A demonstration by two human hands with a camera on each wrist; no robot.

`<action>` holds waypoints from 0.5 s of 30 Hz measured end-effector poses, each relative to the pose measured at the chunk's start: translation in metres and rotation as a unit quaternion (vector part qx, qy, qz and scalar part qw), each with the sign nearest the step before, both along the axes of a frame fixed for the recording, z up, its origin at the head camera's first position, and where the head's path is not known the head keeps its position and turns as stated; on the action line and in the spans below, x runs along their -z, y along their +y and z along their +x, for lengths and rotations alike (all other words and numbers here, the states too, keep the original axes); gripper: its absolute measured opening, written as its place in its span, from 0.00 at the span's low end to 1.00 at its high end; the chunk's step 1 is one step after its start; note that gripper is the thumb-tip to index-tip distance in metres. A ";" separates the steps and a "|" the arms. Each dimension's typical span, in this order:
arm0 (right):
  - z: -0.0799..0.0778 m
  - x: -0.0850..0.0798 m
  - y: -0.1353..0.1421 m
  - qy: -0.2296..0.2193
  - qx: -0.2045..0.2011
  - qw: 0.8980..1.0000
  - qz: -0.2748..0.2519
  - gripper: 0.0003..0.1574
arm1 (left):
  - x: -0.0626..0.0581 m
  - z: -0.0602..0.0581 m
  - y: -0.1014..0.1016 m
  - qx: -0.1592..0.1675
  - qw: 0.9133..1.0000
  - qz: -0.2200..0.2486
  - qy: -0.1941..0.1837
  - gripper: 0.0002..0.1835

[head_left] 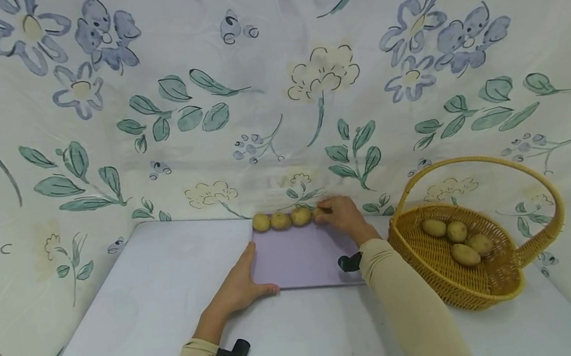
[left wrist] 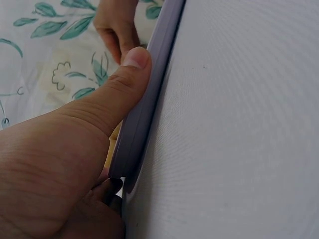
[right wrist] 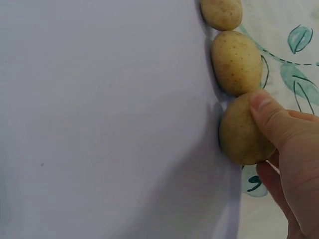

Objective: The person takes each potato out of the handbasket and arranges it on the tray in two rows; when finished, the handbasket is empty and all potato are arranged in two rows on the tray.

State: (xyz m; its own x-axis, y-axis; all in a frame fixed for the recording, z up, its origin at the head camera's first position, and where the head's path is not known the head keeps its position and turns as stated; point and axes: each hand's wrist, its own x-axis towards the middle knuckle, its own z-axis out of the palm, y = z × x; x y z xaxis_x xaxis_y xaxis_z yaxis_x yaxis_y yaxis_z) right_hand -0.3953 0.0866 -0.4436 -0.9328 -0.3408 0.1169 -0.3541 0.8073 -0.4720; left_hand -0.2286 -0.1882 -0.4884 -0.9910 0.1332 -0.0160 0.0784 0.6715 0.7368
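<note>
A flat lavender board (head_left: 300, 258) lies at the back of the white table. Along its far edge stands a row of potatoes: one at the left end (head_left: 261, 222), a second (head_left: 280, 221) and a third (head_left: 301, 216). My right hand (head_left: 344, 217) pinches another potato (right wrist: 245, 130) at the row's right end, touching its neighbour (right wrist: 237, 63). Spread around the board's near left corner, my left hand (head_left: 239, 286) has its fingers along the left side. Its thumb (left wrist: 124, 79) presses on the near edge; the other fingers are partly hidden in the left wrist view.
To the right stands a yellow wicker basket (head_left: 422, 265) with a tall arched handle (head_left: 474, 159); several potatoes (head_left: 466, 254) lie in it. A floral cloth (head_left: 275, 85) rises behind the table (head_left: 169, 273). Each wrist wears a small black camera.
</note>
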 end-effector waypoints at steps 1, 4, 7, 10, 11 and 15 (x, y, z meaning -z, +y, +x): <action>-0.001 0.001 0.000 0.003 0.002 1.000 -0.004 0.32 | 0.000 0.000 0.000 0.000 1.000 0.002 0.001 0.72; -0.002 0.002 0.001 0.009 0.013 1.000 -0.018 0.29 | 0.000 0.001 0.001 -0.002 1.000 0.005 0.000 0.72; -0.003 0.004 0.001 0.021 0.026 0.999 -0.022 0.26 | 0.000 0.001 0.001 -0.002 1.000 0.003 0.001 0.72; -0.002 0.006 -0.001 0.043 0.038 0.998 -0.022 0.24 | 0.001 0.000 0.001 -0.001 1.000 0.003 0.002 0.72; -0.002 0.006 -0.002 0.050 0.042 0.998 -0.023 0.23 | 0.001 0.000 0.000 -0.001 1.000 0.003 0.002 0.72; 0.000 0.006 -0.007 0.061 0.051 0.996 -0.039 0.23 | 0.001 -0.001 0.000 -0.002 1.000 0.002 0.001 0.72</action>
State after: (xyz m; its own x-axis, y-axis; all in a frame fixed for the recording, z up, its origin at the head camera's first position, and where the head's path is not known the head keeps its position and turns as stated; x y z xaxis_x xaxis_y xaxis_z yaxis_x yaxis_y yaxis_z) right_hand -0.3954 0.0796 -0.4497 -0.9393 -0.2302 0.2544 -0.3307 0.8047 -0.4930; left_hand -0.2296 -0.1884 -0.4894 -0.9915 0.1297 -0.0137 0.0772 0.6682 0.7400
